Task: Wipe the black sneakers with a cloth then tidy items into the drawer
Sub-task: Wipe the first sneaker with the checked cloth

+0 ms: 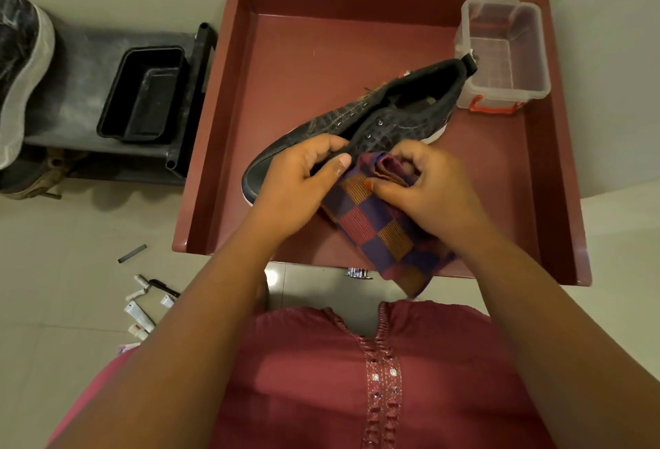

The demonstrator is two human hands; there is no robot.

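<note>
Dim warm indoor light, soft shadows, strong wide-angle bending at edges, slight softness overall.

Both hands: left hand (296, 177) on sneaker (360, 123), right hand (428, 184) bunching cloth (378, 230).

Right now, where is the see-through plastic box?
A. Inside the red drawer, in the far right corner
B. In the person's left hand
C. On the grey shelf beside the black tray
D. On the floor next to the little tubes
A: the clear plastic box sits inside the red drawer, in its far right corner, just behind the heel of the black sneaker.
</note>
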